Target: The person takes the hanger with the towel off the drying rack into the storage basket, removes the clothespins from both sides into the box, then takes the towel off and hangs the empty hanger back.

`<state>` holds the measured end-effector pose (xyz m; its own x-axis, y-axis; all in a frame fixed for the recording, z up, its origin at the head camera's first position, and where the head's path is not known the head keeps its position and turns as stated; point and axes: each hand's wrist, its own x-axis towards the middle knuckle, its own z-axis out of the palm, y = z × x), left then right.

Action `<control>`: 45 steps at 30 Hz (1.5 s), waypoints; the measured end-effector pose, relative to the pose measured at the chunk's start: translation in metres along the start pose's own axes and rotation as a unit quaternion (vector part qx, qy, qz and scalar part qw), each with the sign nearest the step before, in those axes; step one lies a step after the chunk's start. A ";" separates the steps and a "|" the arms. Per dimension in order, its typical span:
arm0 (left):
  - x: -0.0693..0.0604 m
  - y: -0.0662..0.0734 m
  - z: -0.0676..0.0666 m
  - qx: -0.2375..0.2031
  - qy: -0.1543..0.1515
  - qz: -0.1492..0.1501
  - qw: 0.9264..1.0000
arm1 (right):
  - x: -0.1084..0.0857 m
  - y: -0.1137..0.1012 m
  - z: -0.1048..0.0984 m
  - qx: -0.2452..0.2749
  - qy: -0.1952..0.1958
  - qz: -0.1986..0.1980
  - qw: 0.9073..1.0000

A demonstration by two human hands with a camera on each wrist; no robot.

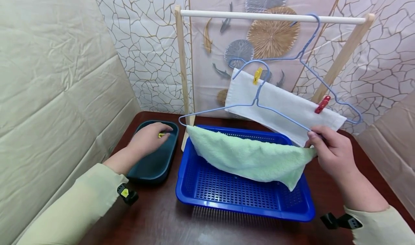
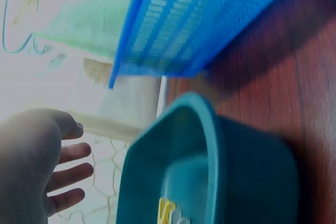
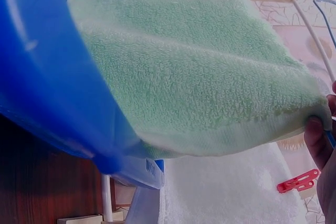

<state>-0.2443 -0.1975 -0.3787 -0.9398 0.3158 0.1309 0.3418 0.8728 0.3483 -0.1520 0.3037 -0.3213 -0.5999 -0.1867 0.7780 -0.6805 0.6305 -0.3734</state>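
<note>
left sleeve (image 1: pixel 71 209) nearest; left hand (image 1: pixel 150 137) loose, over dark bin (image 1: pixel 157 164); green towel (image 1: pixel 248 159) at its three o'clock, long axis nine-to-three, right hand (image 1: pixel 335 151) pinching towel corner, hanger (image 1: pixel 257 100).

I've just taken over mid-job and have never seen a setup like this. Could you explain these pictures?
There is no machine here: a person works with a bare left hand and right hand. The wide picture is taken from the head, looking down; the other two from the left and right wrists. On the reddish-brown table stand a blue perforated basket, a teal tray with clothespins in it, and a drying rack. The right hand pinches a pale green towel at one end of a blue hanger. The left hand, over the tray, appears to hold nothing. A second hanger hangs from the rack, a white towel clipped to it by a yellow clothespin and a red one.
</note>
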 end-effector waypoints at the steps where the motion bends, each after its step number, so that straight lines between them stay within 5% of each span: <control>1: 0.000 0.003 0.000 -0.007 0.002 -0.001 1.000 | 0.000 0.000 0.000 0.001 0.001 -0.001 1.000; 8: -0.007 0.026 0.003 -0.085 0.022 -0.016 0.996 | 0.000 0.001 0.000 0.020 0.013 -0.006 1.000; 20: -0.012 0.059 0.005 -0.226 0.068 -0.020 0.972 | -0.003 0.005 0.000 0.023 0.023 -0.004 0.999; 34: -0.009 0.068 0.010 -0.270 0.080 -0.027 0.959 | -0.003 0.006 0.000 0.026 0.030 -0.007 0.999; 45: -0.011 0.073 0.010 -0.263 0.093 -0.035 0.960 | -0.002 0.001 -0.002 0.022 0.024 0.011 0.999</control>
<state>-0.2093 -0.1332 -0.3635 -0.9602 0.1493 0.2361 0.2787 0.5662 0.7757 -0.1506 0.3065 -0.3227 -0.5949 -0.1365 0.7921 -0.6861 0.5995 -0.4120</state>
